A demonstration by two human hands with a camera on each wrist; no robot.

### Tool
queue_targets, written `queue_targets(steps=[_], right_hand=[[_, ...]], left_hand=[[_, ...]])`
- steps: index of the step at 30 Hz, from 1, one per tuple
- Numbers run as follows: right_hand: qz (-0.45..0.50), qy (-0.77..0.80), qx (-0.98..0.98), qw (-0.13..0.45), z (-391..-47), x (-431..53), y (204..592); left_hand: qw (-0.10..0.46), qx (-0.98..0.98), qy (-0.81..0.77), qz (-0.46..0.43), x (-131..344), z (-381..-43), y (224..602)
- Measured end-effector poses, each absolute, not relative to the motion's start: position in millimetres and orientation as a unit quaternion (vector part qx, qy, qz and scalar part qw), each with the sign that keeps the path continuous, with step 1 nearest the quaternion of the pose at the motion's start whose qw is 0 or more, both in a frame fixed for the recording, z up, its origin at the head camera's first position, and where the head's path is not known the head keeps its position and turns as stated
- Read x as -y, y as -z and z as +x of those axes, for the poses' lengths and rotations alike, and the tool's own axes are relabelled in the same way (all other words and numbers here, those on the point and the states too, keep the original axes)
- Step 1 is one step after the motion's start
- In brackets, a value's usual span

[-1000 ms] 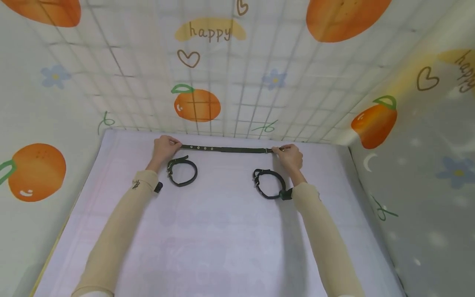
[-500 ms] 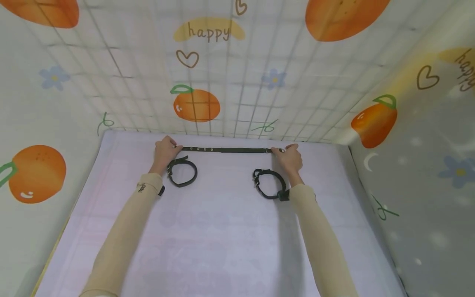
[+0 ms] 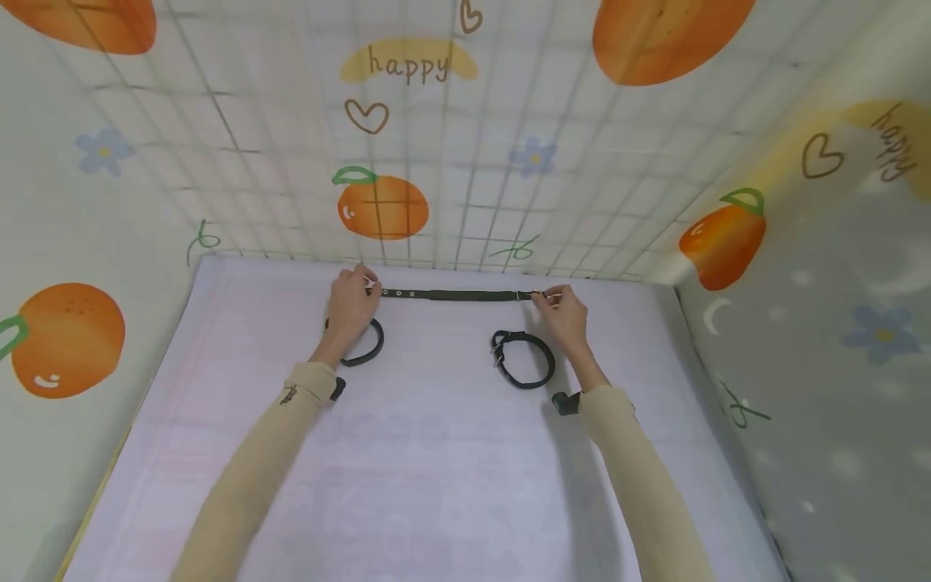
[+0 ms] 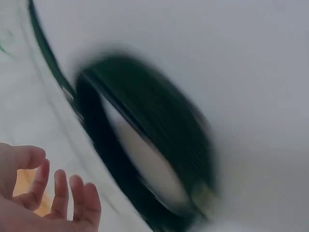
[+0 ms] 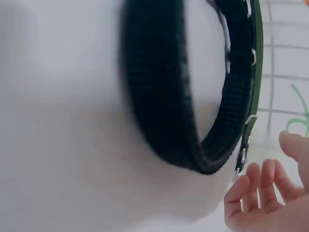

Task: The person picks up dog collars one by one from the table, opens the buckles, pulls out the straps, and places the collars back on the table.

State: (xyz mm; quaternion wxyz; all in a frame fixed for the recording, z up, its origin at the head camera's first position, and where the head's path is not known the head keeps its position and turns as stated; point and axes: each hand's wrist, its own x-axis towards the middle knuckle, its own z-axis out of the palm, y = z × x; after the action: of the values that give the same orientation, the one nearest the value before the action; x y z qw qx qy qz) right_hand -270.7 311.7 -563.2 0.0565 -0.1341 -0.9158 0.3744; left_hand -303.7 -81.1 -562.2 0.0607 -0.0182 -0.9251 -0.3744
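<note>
Near the table's [image 3: 451, 469] far edge, 1 dark strap [image 3: 473, 296] is stretched from left to right. Its left end is partly covered by the left hand [image 3: 352, 305]; its right end is seen just beside the right hand [image 3: 566, 318]. Both hands are held loose, with bent fingers. Nearer, the left ring [image 3: 381, 340] is half hidden; the right ring [image 3: 525, 385] is fully shown.

you can read "happy" on a yellow patch [image 3: 409, 61] of the back wall [image 3: 451, 162] and, skewed, apparently "happy" again on the right wall [image 3: 815, 323].
</note>
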Motion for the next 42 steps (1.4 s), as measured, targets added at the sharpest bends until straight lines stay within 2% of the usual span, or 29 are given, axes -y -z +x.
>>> queue_targets(steps=[7,13,16,22,33,42], right_hand=[[-0.064,-0.358,0.931,0.026,-246,-308,564],[-0.005,-0.322,0.946,-0.023,-228,-307,569],[0.01,-0.315,0.949,-0.03,-223,-308,572],[0.02,-0.31,0.95,-0.027,-218,-307,576],[0.027,-0.315,0.949,0.018,-207,-305,570],[0.036,-0.356,0.931,0.076,-164,-281,549]], left_hand=[[0.02,0.884,0.459,-0.082,4,-271,555],[-0.078,0.878,0.462,-0.101,-51,-244,569],[-0.104,0.888,0.425,-0.14,-67,-234,575],[-0.088,0.92,0.347,-0.159,-83,-226,578],[-0.085,0.916,0.365,-0.141,-85,-220,570],[-0.068,0.894,0.418,-0.146,-61,-188,558]])
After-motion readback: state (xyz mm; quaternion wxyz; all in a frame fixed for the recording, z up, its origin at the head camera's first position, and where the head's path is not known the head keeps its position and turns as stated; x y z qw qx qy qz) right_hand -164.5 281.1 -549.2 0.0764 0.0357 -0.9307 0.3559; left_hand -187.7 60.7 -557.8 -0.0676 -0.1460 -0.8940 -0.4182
